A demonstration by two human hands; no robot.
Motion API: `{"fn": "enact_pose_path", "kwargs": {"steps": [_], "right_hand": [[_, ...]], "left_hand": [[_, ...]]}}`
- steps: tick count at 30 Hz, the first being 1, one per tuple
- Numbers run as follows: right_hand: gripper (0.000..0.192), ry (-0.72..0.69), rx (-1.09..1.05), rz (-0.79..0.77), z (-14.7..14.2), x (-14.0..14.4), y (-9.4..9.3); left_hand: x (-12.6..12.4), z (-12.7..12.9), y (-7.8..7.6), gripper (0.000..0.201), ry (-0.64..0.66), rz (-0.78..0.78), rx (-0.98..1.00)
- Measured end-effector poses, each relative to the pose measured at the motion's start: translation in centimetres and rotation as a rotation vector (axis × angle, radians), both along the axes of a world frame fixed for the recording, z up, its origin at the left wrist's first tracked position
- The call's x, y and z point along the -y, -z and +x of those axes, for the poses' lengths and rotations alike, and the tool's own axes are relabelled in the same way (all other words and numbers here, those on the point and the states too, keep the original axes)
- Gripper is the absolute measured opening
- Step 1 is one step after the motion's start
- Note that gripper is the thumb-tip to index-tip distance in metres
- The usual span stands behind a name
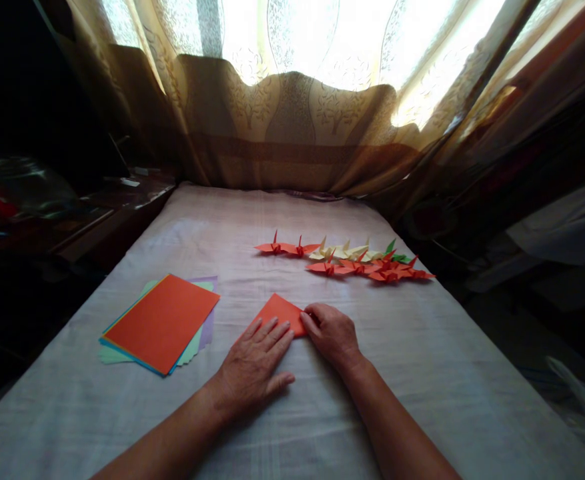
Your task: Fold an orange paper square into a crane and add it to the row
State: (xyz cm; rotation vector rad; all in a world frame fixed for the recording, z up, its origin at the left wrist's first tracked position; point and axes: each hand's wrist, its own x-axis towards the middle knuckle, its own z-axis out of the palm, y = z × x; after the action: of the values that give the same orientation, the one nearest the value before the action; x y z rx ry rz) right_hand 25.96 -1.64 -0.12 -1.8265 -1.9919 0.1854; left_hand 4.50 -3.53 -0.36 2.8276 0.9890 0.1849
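Note:
A folded piece of orange paper (278, 308) lies flat on the cloth-covered surface in front of me. My left hand (252, 363) rests palm down on its near left part, fingers stretched out and thumb apart, hiding that portion. At the paper's right corner, my right hand (333, 335) pinches the edge between thumb and curled fingers. To the left sits a stack of coloured paper sheets (165, 325), an orange one on top, with green, blue and purple edges sticking out beneath.
Several folded paper cranes (329, 268) in orange, cream and green stand in rows beyond my right hand. A pale checked cloth (212, 220) covers the surface. Curtains (292, 127) hang behind its far edge, and a dark shelf (87, 227) with objects borders the left.

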Motion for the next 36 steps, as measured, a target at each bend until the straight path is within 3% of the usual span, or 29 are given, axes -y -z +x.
{"fn": "enact_pose_path", "kwargs": {"steps": [16, 25, 29, 31, 36], "right_hand": [[0.016, -0.006, 0.005, 0.065, -0.1, 0.0, 0.5], [0.026, 0.125, -0.441, 0.137, 2.3, -0.5, 1.5], [0.024, 0.201, -0.465, 0.156, 3.5, 0.3, 1.3], [0.022, 0.143, -0.384, 0.191, 3.3, 1.2, 0.8], [0.024, -0.163, -0.030, 0.276, 1.2, 3.6, -0.5]], "left_hand": [[0.1, -0.1, 0.4, 0.068, -0.019, -0.023, 0.040], [0.0, 0.0, 0.6, 0.066, -0.022, 0.006, 0.045], [-0.1, 0.0, 0.8, 0.066, -0.014, 0.032, 0.048], [0.0, -0.1, 0.8, 0.065, -0.014, 0.045, 0.052], [0.0, -0.1, 1.1, 0.066, -0.023, 0.058, 0.061]]}}
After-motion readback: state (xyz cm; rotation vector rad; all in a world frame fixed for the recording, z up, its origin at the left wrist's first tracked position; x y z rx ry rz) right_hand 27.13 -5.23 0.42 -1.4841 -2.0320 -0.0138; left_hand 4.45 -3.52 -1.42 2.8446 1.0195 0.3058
